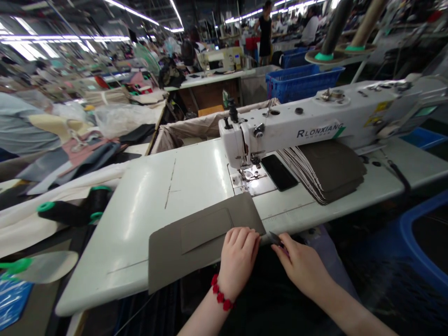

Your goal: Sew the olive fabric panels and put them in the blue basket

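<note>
A grey-brown fabric panel [206, 233] with a rectangular patch on it lies at the front edge of the sewing table, one end hanging over. My left hand [238, 254], a red bracelet at its wrist, is closed on the panel's near right corner with fingers curled. Just to the right, my right hand [301, 263] is closed around small thread snips [275, 238]; their dark pointed tip faces the panel's corner, and most of the handle is hidden. Behind the panel stands the white sewing machine [297, 114], its needle area apart from the fabric.
A black phone [280, 171] lies beside the needle plate, left of a stack of similar panels [331, 170]. Black thread cones [66, 212] and fabric pieces sit at left. A blue crate [301, 81] stands behind, and a blue plastic bin [420, 233] is at right.
</note>
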`<state>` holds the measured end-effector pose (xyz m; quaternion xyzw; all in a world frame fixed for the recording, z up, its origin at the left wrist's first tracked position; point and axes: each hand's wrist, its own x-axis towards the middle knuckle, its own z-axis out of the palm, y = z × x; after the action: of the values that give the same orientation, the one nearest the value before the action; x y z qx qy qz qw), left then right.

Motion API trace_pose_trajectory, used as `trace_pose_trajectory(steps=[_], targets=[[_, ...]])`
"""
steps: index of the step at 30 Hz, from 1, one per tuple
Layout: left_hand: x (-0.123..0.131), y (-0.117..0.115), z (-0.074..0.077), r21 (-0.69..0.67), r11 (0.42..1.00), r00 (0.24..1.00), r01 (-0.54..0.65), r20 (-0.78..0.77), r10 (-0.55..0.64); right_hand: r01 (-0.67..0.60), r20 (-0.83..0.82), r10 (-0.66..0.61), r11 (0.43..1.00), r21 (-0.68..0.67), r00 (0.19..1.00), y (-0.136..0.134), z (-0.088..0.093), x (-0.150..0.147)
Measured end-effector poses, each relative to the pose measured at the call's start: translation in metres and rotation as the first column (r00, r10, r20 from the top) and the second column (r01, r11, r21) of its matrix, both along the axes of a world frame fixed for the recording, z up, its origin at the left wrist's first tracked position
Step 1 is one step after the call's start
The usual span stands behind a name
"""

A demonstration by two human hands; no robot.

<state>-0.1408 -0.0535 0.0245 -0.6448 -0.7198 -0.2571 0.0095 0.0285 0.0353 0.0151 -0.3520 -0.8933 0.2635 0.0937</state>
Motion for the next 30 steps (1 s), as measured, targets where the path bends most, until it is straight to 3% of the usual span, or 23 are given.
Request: trace_pose_trajectory(steps=[8, 17, 23, 30], targets=[[0.003, 0.000, 0.000, -0.006, 1.000, 0.996, -0.023, 0.087, 0.024, -0.022, -0.042, 0.021, 0.999, -0.023, 0.999, -0.009, 0.001, -0.007], [0.003, -0.004, -0.001, -0.003, 1.000, 0.980, -0.012, 0.200, 0.012, 0.007, 0.032, -0.007, 1.000, -0.005, 0.999, -0.004, 0.002, -0.014], [0.000, -0.010, 0.004, 0.040, 0.998, 0.960, 0.050, 0.273, -0.059, 0.039, 0.026, -0.038, 0.997, -0.061, 0.999, -0.004, 0.001, -0.007], [0.000, -0.009, -0.004, 0.048, 0.999, 0.959, -0.015, 0.283, 0.001, 0.027, 0.055, -0.024, 0.998, -0.055, 0.998, -0.006, 0.000, -0.007]])
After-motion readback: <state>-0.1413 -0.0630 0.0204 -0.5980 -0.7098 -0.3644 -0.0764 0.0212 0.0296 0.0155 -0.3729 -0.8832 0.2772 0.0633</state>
